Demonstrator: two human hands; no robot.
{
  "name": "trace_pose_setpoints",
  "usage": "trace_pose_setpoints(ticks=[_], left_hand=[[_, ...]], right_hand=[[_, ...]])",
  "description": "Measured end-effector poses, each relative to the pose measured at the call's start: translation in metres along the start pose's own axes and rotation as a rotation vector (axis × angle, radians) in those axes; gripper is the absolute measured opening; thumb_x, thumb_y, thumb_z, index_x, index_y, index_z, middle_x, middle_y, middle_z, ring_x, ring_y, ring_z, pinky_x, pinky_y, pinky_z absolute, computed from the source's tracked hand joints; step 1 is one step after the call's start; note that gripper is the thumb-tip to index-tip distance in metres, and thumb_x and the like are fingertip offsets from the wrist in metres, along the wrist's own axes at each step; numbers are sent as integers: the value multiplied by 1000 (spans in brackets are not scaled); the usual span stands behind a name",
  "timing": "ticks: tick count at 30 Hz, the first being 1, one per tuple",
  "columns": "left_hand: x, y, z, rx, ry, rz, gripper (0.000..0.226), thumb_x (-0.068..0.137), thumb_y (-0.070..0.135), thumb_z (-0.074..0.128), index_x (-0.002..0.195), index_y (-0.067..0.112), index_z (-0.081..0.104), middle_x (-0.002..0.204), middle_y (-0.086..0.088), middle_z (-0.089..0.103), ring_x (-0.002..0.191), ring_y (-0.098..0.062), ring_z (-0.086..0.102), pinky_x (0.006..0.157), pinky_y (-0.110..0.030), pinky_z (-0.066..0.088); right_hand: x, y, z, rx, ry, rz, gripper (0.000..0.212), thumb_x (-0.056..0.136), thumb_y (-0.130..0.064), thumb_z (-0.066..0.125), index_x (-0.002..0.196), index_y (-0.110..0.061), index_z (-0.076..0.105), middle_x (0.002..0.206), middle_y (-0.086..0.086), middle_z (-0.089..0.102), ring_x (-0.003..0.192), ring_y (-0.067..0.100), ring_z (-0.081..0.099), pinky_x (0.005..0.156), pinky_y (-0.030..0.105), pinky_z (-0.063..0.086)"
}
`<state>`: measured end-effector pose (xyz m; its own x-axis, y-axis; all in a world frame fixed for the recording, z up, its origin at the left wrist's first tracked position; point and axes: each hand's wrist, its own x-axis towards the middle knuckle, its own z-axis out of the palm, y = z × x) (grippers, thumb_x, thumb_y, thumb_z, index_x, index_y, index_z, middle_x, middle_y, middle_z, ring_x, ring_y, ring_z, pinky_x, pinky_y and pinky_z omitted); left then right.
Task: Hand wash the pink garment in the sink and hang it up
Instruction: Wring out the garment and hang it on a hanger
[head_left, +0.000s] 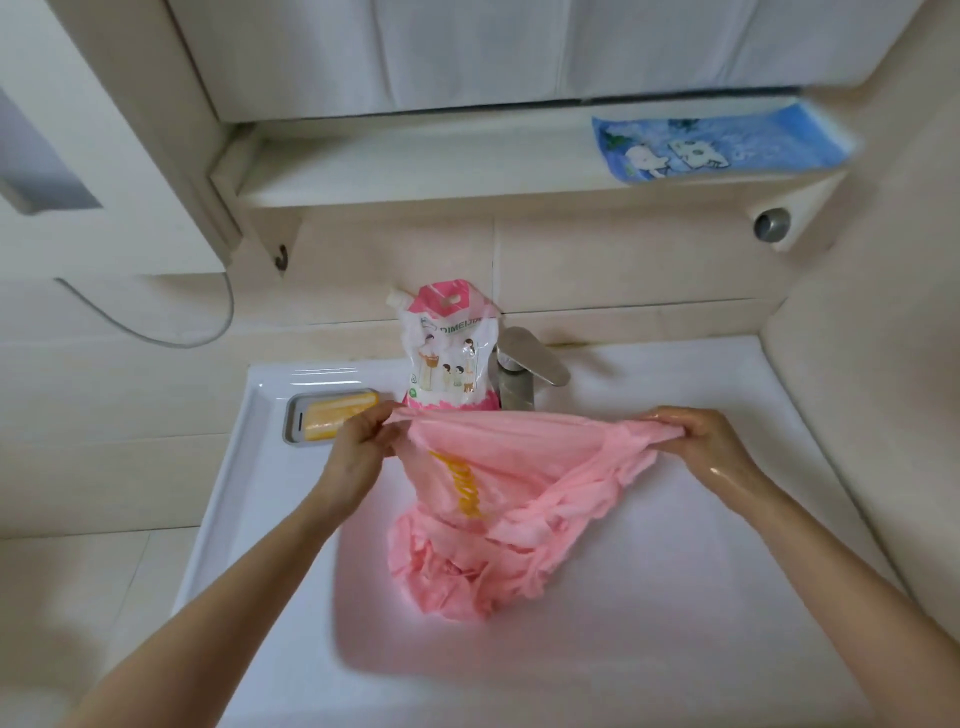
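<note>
Pink garment (509, 478): thin, limp, wrinkled fabric with yellow print. Hangs stretched above white sink (675, 597), lower folds bunched in basin. Probably wet, so heavier and clingy; top edge is best hold. Grips: left hand (363, 447) and right hand (701, 441) each pinch opposite top corner. Behind: glossy detergent pouch (447, 353), metal faucet (524, 369), yellow soap bar (337, 415).
</note>
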<state>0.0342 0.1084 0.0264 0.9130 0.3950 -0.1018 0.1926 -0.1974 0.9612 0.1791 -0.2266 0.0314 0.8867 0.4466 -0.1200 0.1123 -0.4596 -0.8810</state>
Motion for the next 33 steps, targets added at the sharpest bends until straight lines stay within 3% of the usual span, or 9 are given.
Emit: trace_pose_setpoints(ticks=[2, 5, 11, 15, 19, 22, 25, 29, 33], left_hand=[[1, 8, 5, -68, 31, -26, 26, 98, 0, 43, 84, 14, 60, 58, 11, 56, 56, -5, 51, 55, -17, 44], [4, 13, 13, -65, 108, -43, 24, 100, 12, 44, 85, 20, 61, 76, 11, 62, 71, -5, 53, 66, -19, 43], [8, 48, 16, -117, 89, -118, 21, 99, 19, 48, 87, 22, 65, 79, 5, 68, 74, -10, 61, 68, -23, 49], [3, 84, 25, -319, -110, -223, 21, 99, 15, 46, 100, 7, 65, 76, -2, 72, 65, -12, 68, 59, -21, 54], [-10, 119, 54, -180, -255, -32, 15, 96, 13, 52, 91, 11, 66, 73, 5, 65, 64, -8, 60, 61, -19, 46], [-14, 137, 73, 26, -371, 167, 16, 90, 10, 62, 74, 15, 62, 66, 10, 55, 57, -1, 50, 56, -16, 39], [-14, 138, 92, 59, -440, 251, 9, 84, 13, 70, 88, 5, 67, 85, -5, 66, 78, -10, 61, 74, -28, 49], [-11, 79, 94, -18, -414, 97, 58, 74, 24, 75, 123, 13, 47, 109, -3, 55, 98, -6, 53, 83, -17, 44], [-40, -23, 94, 478, -587, -131, 50, 83, 36, 69, 124, 13, 54, 121, -5, 61, 113, -21, 57, 91, -23, 41]], right_hand=[[0, -16, -8, 229, 11, -3, 49, 77, 23, 49, 80, -20, 73, 68, -8, 69, 65, 3, 61, 57, 15, 47], [3, -32, -11, 478, 6, -13, 45, 76, 21, 39, 78, -12, 69, 62, 9, 58, 51, 17, 52, 44, 19, 39], [9, -63, -39, 876, -32, -56, 23, 73, -9, 49, 69, -19, 69, 69, 6, 64, 65, 19, 62, 55, 20, 44], [19, -52, -44, 515, 21, 34, 20, 73, -15, 50, 82, -11, 67, 74, 6, 66, 68, 19, 61, 60, 25, 45], [5, -38, -13, -355, -181, 32, 60, 56, -26, 57, 114, -11, 62, 110, 8, 61, 101, 19, 56, 78, 17, 42], [-18, -60, 22, -208, -283, -210, 77, 68, -30, 72, 134, -43, 34, 146, -13, 34, 135, 3, 32, 108, 17, 27], [-19, -83, 45, 9, -283, -261, 60, 73, -14, 82, 111, -47, 50, 128, -19, 48, 119, -9, 45, 97, 9, 36], [-9, -80, 42, 124, -122, -72, 19, 60, -20, 79, 72, -20, 65, 74, -1, 61, 75, 13, 56, 69, 29, 44], [-19, -59, 25, 161, -192, -27, 22, 60, -31, 56, 68, -13, 67, 67, -4, 64, 66, 8, 58, 64, 24, 45]])
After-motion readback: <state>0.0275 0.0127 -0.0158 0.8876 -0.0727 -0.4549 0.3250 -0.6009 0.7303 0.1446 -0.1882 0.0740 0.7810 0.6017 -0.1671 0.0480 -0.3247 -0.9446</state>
